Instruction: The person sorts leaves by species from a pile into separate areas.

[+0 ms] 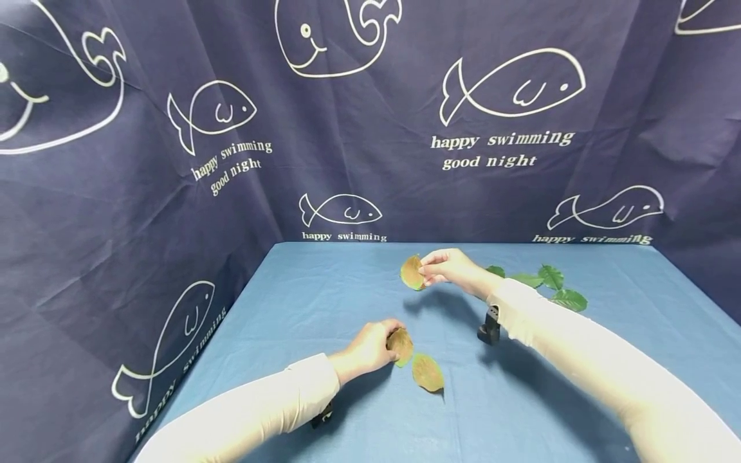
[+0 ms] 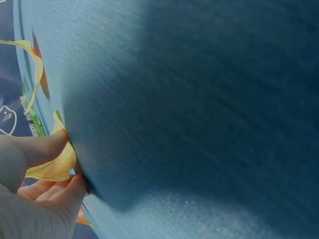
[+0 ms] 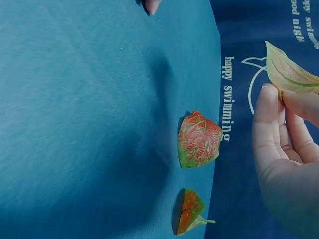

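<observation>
My right hand (image 1: 454, 269) pinches a yellow-brown leaf (image 1: 411, 273) by its edge, held above the cloth. In the right wrist view that leaf (image 3: 289, 72) rises from between thumb and fingertips of the right hand (image 3: 286, 144). Nearer and to the left, my left hand (image 1: 367, 349) grips another yellowish-brown leaf (image 1: 401, 348) at the cloth. The left wrist view has this leaf (image 2: 57, 167) curved between thumb and fingers of the left hand (image 2: 42, 184). Just right of it lies a third yellow-brown leaf (image 1: 428, 373) with a short stem.
Several green leaves (image 1: 550, 276) lie at the back right, partly behind my right forearm. Two red-and-green leaves (image 3: 199, 139) show on the cloth in the right wrist view. A blue cloth (image 1: 324, 283) covers the table; a dark curtain (image 1: 370, 128) with fish drawings borders it.
</observation>
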A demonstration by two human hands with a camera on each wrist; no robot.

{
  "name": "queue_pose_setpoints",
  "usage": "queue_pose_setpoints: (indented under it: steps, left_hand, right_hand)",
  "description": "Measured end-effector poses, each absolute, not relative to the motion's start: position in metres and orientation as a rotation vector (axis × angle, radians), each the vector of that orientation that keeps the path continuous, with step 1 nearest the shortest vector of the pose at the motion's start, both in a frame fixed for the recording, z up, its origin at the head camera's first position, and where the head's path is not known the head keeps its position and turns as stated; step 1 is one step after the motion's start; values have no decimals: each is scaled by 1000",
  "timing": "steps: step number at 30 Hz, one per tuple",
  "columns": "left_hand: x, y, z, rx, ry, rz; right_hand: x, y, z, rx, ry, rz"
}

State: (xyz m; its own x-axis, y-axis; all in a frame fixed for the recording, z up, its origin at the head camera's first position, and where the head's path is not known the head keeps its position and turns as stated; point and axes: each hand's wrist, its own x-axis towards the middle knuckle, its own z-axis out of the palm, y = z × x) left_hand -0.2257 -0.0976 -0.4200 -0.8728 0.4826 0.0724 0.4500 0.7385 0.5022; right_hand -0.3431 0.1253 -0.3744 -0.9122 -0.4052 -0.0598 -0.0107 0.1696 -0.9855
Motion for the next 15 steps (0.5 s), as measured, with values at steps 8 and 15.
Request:
queue_pose_setpoints:
  steps: [8, 15]
  left_hand:
    - [-227, -98, -423, 787, 2865, 833]
    - [-227, -98, -423, 793, 2880, 826]
  right_hand:
    - [-360, 103, -381, -291, 2144, -1882]
    - [-366, 81, -391, -224, 2094, -1943]
